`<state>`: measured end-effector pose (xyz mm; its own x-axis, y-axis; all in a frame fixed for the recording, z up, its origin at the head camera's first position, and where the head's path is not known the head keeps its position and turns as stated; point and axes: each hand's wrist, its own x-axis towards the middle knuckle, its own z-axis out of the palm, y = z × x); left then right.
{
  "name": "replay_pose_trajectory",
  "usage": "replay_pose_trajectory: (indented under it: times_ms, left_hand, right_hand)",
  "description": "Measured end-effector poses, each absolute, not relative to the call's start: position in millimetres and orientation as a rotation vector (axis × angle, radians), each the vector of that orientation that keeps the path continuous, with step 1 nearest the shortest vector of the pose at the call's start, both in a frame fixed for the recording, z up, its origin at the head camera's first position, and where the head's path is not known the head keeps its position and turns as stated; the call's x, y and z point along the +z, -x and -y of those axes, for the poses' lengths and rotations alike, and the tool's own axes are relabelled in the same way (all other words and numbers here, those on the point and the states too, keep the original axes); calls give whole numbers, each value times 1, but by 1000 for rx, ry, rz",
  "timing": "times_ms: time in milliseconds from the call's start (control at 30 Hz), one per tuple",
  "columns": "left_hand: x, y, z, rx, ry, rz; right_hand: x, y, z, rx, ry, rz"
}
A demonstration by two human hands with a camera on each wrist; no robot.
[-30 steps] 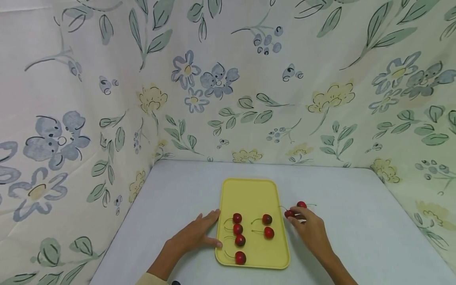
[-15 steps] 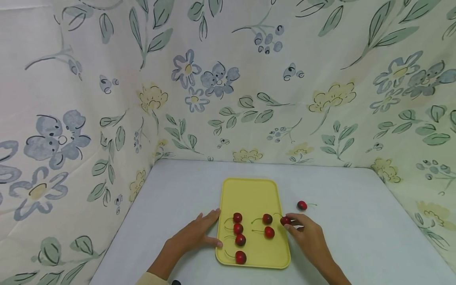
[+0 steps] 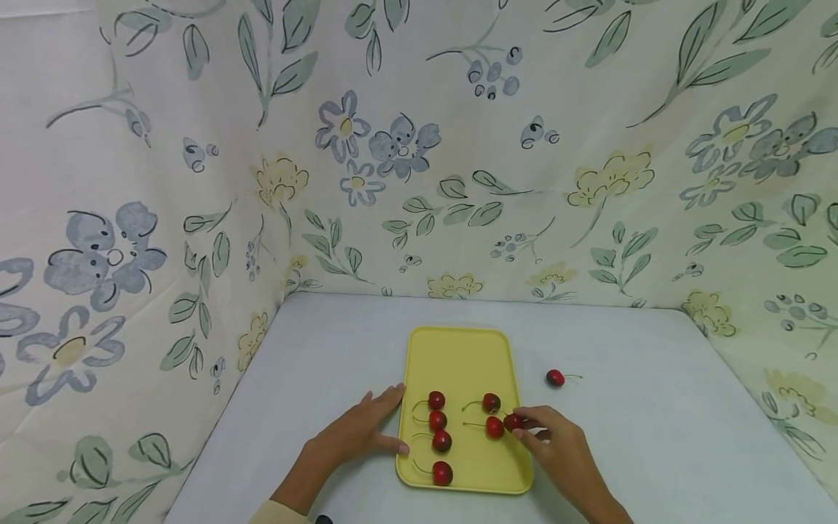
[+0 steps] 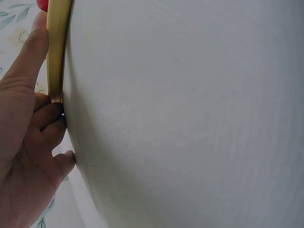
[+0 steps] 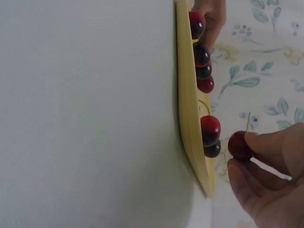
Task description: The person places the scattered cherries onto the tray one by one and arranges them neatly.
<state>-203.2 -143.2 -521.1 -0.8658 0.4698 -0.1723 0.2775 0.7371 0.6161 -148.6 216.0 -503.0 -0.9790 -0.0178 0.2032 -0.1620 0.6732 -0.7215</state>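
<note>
A yellow tray (image 3: 465, 364) lies lengthwise on the white table. My left hand (image 3: 360, 433) rests at its left edge, thumb on the rim and the other fingers spread along the side; the left wrist view shows these fingers (image 4: 50, 116) against the outer wall. Between thumb and fingertips my right hand (image 3: 559, 440) pinches a dark red cherry (image 5: 239, 145), stem up, over the tray's right part. Beside it lie two cherries, an upper one (image 3: 491, 402) and a lower one (image 3: 495, 427). Several more cherries (image 3: 437, 421) form a column on the left, stems pointing left.
One loose cherry (image 3: 555, 378) lies on the table (image 3: 641, 407) right of the tray, its stem pointing right. A floral cloth (image 3: 406, 240) hangs behind the table and along both its sides.
My right hand has carried its cherry from the table beside the loose one, leftward and nearer to me, across the tray's right rim. The left hand and tray stay put.
</note>
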Motion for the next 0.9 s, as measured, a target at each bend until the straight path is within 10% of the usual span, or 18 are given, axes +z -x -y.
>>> replay_pose_trajectory:
  times_ms: [900]
  left_hand:
    - [-520,202,143,858,-605,-2633]
  right_hand:
    - [-515,140,-206,1307,-304,2834]
